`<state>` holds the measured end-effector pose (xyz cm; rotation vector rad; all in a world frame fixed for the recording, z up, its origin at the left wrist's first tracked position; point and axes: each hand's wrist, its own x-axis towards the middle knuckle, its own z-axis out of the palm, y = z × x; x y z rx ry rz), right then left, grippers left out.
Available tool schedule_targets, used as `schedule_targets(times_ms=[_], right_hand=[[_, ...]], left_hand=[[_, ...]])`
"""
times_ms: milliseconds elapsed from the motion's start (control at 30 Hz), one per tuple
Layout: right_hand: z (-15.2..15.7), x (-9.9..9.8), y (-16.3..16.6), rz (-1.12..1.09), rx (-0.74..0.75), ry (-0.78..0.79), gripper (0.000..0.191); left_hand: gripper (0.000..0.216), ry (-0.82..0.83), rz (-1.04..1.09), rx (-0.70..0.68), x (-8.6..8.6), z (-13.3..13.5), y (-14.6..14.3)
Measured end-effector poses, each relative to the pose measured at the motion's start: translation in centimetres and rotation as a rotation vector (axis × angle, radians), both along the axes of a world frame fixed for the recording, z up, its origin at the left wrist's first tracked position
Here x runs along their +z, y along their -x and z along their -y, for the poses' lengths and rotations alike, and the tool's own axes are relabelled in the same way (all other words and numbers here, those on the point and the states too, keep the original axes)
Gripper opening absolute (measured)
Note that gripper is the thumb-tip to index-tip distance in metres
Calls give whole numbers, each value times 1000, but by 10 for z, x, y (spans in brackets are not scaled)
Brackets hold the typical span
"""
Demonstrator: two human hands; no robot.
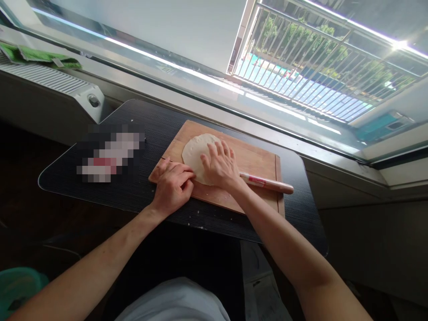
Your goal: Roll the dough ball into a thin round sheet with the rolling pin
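Observation:
A flat round of pale dough [195,149] lies on a wooden board [257,160] set on a black table [133,196]. My right hand [219,166] rests flat on the dough's near right part, fingers stretched out and apart. My left hand [174,183] sits at the dough's near left edge, fingers curled under and pressed at the rim of the dough. A wooden rolling pin [267,183] lies across the board under my right wrist, its end pointing right.
A blurred-out packet [110,154] lies on the table's left part. A white radiator [50,84] with green items on top stands at far left. A window sill and barred window run along the back. A teal object [16,285] sits at bottom left.

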<state>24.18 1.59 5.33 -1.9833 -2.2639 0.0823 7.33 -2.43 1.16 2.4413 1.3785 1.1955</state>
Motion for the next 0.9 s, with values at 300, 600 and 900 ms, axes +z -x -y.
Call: schedule_targets(times_ms=[300,600,900], right_hand=[[-15,0,-2,-58,-70,-10,55],[-39,-2,-5,-75,-121,-93,51],[-22,13,-62,-29,-119,-61,49]], left_hand=[[22,-10,-15,11,0,0,1],[22,-31,-23,18,-1,-1,2],[17,-32,-109,-87,19,9,-24]])
